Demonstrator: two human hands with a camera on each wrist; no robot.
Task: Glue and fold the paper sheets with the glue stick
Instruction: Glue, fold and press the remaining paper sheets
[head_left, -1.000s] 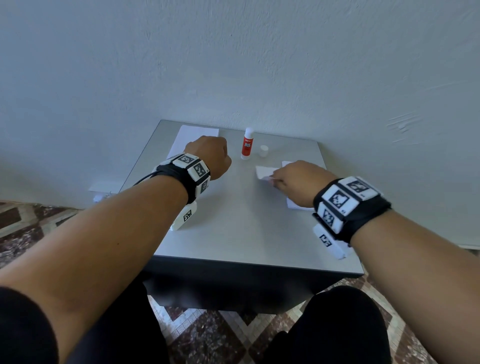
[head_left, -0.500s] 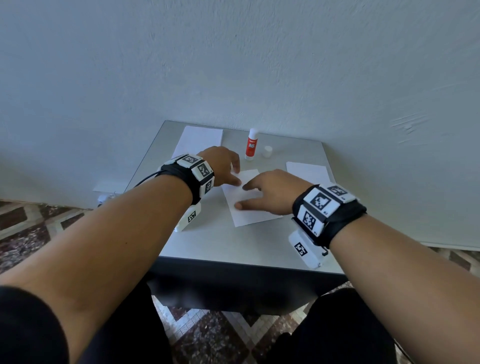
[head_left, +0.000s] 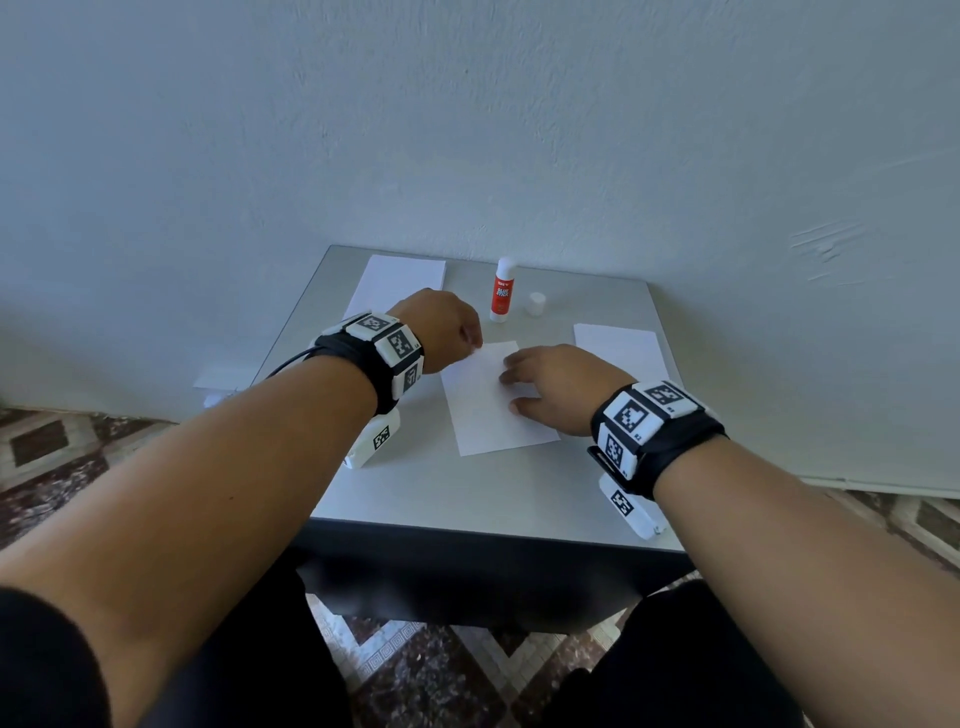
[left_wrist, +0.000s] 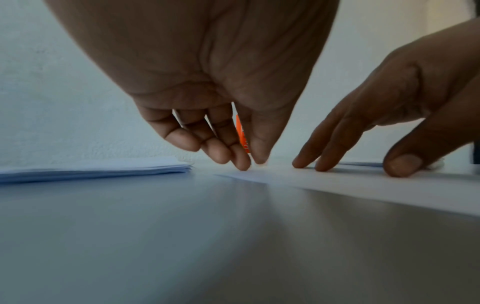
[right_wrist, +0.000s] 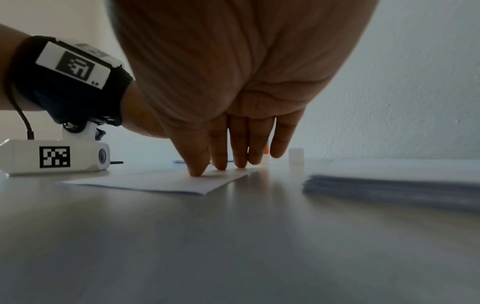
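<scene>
Behind paper sheet (head_left: 488, 410): uncapped glue stick (head_left: 502, 296), cap (head_left: 535, 304).

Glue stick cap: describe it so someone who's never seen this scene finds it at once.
Start at the small grey table against the pale wall and look to its far edge, between the two stacks of white paper. There the red and white glue stick stands upright, and just to its right is the small white cylindrical cap. It is short, plain and unlabelled, unlike the taller stick.

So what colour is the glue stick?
Red label, white ends on the glue stick; head view shows it best.
</scene>
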